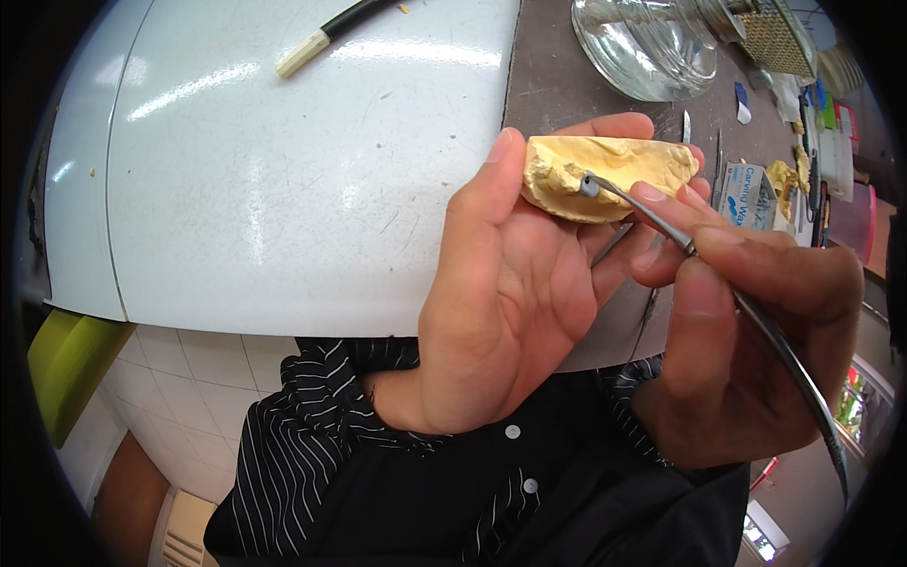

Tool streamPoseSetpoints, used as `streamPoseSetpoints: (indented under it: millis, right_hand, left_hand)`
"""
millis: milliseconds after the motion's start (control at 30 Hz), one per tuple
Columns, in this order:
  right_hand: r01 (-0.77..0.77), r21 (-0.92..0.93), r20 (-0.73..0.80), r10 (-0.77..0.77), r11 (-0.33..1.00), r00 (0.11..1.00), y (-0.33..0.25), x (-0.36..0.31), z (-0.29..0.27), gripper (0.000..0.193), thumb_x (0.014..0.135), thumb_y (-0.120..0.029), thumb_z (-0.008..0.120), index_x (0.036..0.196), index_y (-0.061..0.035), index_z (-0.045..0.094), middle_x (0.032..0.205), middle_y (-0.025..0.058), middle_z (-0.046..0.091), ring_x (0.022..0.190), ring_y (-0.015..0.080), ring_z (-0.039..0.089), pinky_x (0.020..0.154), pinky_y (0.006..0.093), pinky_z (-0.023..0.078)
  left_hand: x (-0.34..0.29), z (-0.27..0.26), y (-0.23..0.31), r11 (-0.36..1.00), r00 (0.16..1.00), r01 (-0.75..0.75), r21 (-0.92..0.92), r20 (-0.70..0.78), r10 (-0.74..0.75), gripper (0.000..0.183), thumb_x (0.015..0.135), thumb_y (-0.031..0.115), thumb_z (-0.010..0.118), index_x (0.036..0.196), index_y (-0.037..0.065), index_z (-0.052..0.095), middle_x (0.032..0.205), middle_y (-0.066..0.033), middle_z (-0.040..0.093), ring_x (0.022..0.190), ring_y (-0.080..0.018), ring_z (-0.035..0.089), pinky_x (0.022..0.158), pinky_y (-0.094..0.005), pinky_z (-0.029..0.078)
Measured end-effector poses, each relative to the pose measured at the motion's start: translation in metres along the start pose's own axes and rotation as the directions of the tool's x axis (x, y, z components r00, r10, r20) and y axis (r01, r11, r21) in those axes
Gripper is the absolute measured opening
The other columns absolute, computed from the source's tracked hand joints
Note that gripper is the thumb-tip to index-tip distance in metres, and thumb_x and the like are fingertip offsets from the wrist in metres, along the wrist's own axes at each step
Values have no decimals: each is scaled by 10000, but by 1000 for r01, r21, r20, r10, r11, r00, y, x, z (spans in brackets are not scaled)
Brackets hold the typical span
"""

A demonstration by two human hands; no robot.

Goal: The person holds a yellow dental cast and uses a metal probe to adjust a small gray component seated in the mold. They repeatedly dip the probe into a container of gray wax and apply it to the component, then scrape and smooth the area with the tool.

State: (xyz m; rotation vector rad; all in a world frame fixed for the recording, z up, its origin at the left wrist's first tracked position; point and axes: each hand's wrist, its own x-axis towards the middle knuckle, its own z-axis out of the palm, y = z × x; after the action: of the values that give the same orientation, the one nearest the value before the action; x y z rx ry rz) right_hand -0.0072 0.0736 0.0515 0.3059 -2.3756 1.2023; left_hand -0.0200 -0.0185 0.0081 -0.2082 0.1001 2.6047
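Note:
A yellow plaster dental model (624,163) rests in my left hand (510,274), with the thumb at its left end and fingers curled behind it. On one of its teeth sits a small grey-blue piece (589,187), probably wax. My right hand (756,302) pinches a slim metal dental carving instrument (661,225) like a pen. The bent tip of that instrument touches or nearly touches the grey-blue piece. Its long handle runs down past the right hand toward the lower right.
A glass burner (647,57) stands at the upper right on a dark mat. Beside the hands lie a labelled box (746,194), a thin blade (686,125) and plaster bits (782,178). A black-handled brush or tool (326,40) lies on the white table (312,189); a green chair (71,369) is left.

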Motion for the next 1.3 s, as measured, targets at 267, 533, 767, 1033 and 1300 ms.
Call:
streamPoseSetpoints:
  millis: [267, 533, 767, 1033, 1300]
  right_hand:
    - [12, 28, 1, -12, 1000, 1000, 0, -1, 1, 100, 749, 60, 524, 841, 83, 495, 747, 234, 604, 583, 206, 596, 713, 332, 522]
    - [0, 38, -36, 1, 999, 999, -1, -2, 5, 101, 742, 61, 530, 834, 82, 494, 749, 240, 605, 581, 205, 595, 694, 323, 522]
    - [-26, 32, -29, 27, 999, 999, -2, 0, 4, 96, 744, 61, 529, 833, 80, 500, 749, 221, 602, 577, 205, 594, 676, 316, 524]
    - [24, 32, -5, -23, 999, 1000, 4, -1, -2, 90, 747, 62, 529, 832, 81, 504, 749, 210, 595, 567, 202, 587, 641, 303, 524]
    - [27, 18, 8, -28, 999, 1000, 2, 0, -1, 84, 746, 61, 526, 824, 84, 504, 727, 203, 587, 557, 200, 581, 633, 305, 525]
  left_hand:
    - [-3, 0, 2, 1000, 1000, -9, 2, 4, 9, 646, 919, 471, 171, 1325, -30, 210, 1340, -281, 270, 1220, -347, 353, 1030, -416, 286]
    - [-4, -1, 2, 1000, 1000, -28, 9, -9, 28, 647, 919, 471, 168, 1326, -30, 212, 1336, -283, 277, 1220, -348, 355, 1024, -422, 291]
    - [-3, 1, 1, 1000, 1000, -15, -8, -1, 15, 646, 919, 469, 176, 1322, -33, 221, 1335, -285, 277, 1220, -348, 355, 1026, -421, 290]
    - [-2, 2, -1, 1000, 999, -22, -2, -24, 22, 642, 918, 467, 185, 1319, -32, 226, 1336, -291, 272, 1225, -352, 349, 1034, -419, 278]
    - [-3, 0, -1, 999, 999, -34, 10, -4, 34, 647, 919, 469, 188, 1322, -36, 215, 1340, -295, 260, 1228, -350, 344, 1034, -420, 278]
